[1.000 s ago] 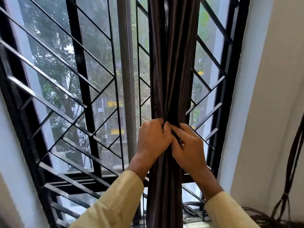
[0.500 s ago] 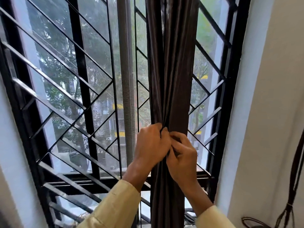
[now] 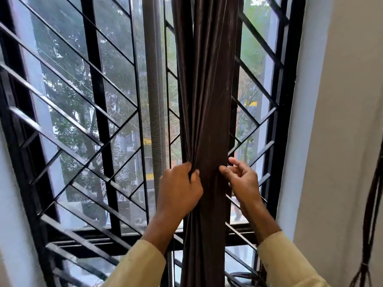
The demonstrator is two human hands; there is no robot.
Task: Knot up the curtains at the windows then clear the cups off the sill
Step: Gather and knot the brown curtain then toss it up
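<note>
With the left hand (image 3: 179,189) clenched on the bunched brown curtain (image 3: 209,121) and the right hand (image 3: 241,179) loosely open beside it, knotting seems barely begun, so next the right must regrip.

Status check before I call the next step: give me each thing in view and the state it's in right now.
curtain: gathered into one hanging bunch, not knotted
left hand: closed on the curtain's left edge
right hand: fingers loosely curled at the curtain's right edge, grip unclear
window grille: fixed black bars across the glass
cups: none in view
</note>
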